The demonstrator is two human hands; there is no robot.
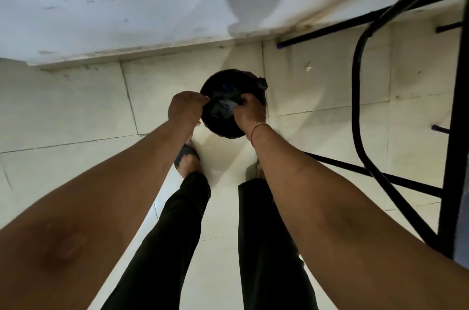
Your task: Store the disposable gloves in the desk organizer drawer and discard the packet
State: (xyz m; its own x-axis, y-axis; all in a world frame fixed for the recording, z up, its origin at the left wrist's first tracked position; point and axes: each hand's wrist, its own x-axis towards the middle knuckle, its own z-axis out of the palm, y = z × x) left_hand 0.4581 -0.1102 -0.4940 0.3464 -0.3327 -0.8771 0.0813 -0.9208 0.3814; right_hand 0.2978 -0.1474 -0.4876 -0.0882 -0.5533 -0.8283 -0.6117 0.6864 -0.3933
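I look straight down at a round black bin (223, 129) with a black liner, standing on the tiled floor. Both my arms reach down over its mouth. My left hand (186, 106) is closed at the bin's left rim, pinching dark material. My right hand (247, 112) is closed at the right side. Between the two hands a crumpled grey packet (224, 106) is held over the bin's opening. The gloves and the desk organizer are not in view.
A white wall (127, 5) with a skirting edge runs behind the bin. A black metal frame (360, 81) of a chair or desk stands to the right. My legs in black trousers and a sandalled foot (187, 157) are just below the bin.
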